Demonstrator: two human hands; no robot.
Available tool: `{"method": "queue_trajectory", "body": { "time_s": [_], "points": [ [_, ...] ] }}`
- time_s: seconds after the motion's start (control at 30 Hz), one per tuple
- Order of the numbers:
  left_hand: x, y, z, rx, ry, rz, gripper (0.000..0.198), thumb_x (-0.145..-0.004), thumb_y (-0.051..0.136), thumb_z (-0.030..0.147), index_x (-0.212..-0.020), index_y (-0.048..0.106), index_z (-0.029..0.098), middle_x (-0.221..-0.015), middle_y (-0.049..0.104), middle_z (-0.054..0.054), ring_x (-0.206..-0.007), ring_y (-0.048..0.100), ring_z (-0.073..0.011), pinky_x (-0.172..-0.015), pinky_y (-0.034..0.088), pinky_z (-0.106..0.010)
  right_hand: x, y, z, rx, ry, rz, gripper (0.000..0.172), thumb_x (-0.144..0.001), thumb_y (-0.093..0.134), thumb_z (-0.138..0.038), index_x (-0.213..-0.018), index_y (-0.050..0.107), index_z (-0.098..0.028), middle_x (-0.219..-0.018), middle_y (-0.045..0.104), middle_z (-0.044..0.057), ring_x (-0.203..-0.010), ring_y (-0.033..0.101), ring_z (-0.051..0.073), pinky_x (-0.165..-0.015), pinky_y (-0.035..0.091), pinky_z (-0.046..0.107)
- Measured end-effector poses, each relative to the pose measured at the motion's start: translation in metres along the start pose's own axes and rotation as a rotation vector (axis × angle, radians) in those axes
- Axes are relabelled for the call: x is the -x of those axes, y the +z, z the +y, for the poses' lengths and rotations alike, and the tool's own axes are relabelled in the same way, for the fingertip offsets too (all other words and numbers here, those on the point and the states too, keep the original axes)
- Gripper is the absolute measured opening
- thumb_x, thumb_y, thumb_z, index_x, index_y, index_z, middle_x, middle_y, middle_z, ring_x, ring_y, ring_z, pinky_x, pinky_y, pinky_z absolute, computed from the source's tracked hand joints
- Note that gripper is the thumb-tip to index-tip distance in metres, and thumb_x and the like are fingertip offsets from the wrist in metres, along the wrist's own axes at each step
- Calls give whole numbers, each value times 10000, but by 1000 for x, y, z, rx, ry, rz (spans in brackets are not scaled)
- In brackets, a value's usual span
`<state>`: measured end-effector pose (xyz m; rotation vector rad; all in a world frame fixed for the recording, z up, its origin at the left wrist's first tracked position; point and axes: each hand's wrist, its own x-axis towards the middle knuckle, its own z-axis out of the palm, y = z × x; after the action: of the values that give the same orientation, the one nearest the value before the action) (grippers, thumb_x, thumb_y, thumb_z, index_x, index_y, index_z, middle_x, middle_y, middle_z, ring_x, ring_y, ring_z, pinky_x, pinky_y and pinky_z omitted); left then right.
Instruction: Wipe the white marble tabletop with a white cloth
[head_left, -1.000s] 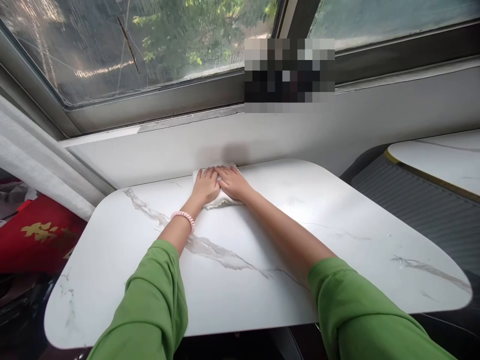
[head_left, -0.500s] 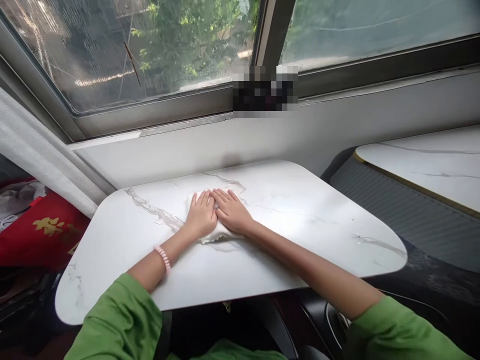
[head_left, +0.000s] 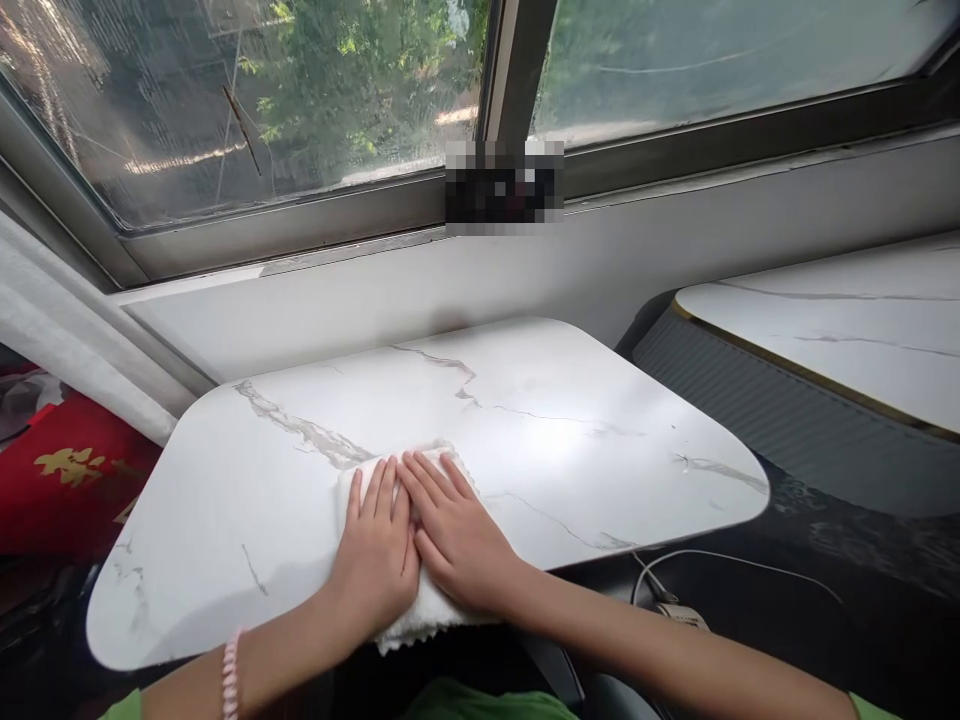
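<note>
Head view shows a white table [head_left: 555, 440] with grey veins. Outside its left edge is a red thing [head_left: 90, 500] with gold print. At the middle of the near edge lies a white cloth [head_left: 435, 608], passing a little over this edge. The left hand [head_left: 375, 560] and the right hand [head_left: 466, 540] rest flat on it, touching each other, clamped on nothing. A pink bracelet [head_left: 231, 672] circles the left forearm [head_left: 289, 645].

White cloth [head_left: 433, 608], scalloped trim, lying flat on white, grey-veined tabletop [head_left: 555, 420], overhanging near edge.
</note>
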<state>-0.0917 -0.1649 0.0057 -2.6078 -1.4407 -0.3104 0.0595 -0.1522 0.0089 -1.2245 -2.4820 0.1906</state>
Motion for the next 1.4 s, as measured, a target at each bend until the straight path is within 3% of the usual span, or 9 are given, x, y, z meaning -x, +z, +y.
{"method": "queue_trajectory", "body": {
  "time_s": [0.2,0.37,0.47,0.6,0.77,0.97,1.17,1.4],
  "points": [
    [6,1,0,-14,-1,2,570,-895,364,214,-1440,311,54,-1509,305,-161,-1420,204,-280,-1161,153,-495,-1,1,-1,3,-8,-16,645,-833,367,-179,-1457,297,-33,-1517,289,150,-1425,170,286,-1149,173,557],
    [-10,3,-20,-26,-5,-65,564,-906,336,231,-1426,312,14,-1497,312,-199,-1415,214,-292,-1160,151,-500,-29,2,16,-40,-106,-85,654,-827,362,-214,-1438,310,11,-1495,315,201,-1409,219,311,-1141,102,590],
    [-28,6,-52,-40,-31,-121,553,-913,302,230,-1421,315,10,-1490,322,-206,-1406,240,-296,-1153,165,-507,-65,11,27,-75,-91,-78,639,-839,344,-222,-1436,317,4,-1496,318,199,-1407,233,296,-1140,30,589],
    [-63,16,-108,-14,-139,-156,528,-924,287,241,-1408,333,34,-1489,330,-197,-1409,239,-281,-1147,188,-486,-134,31,40,-107,-61,-72,596,-861,327,-221,-1427,349,-36,-1494,342,176,-1401,259,262,-1147,26,546],
    [-114,34,-173,73,-317,-56,480,-897,289,152,-1363,402,127,-1456,409,-134,-1373,325,-229,-1136,212,-452,-216,50,54,-139,-5,-14,541,-888,262,-181,-1408,369,-79,-1468,403,136,-1376,304,221,-1148,61,517],
    [-152,47,-218,100,-227,21,431,-912,301,162,-1312,457,142,-1400,476,-116,-1296,418,-219,-1120,239,-423,-259,61,70,-168,43,63,472,-926,239,-210,-1354,403,-101,-1423,458,141,-1335,356,217,-1135,84,533],
    [-153,48,-217,71,-227,-2,445,-930,304,197,-1351,415,106,-1446,418,-137,-1348,348,-230,-1135,197,-433,-257,63,73,-185,62,102,474,-925,245,-220,-1352,416,-106,-1411,475,134,-1336,358,214,-1137,83,509],
    [-104,30,-168,14,-220,-109,524,-904,373,237,-1400,361,66,-1493,338,-166,-1398,266,-254,-1163,130,-448,-204,52,58,-159,-17,-28,563,-880,328,-242,-1423,364,-98,-1489,371,133,-1399,264,220,-1150,37,488]
  ]
}}
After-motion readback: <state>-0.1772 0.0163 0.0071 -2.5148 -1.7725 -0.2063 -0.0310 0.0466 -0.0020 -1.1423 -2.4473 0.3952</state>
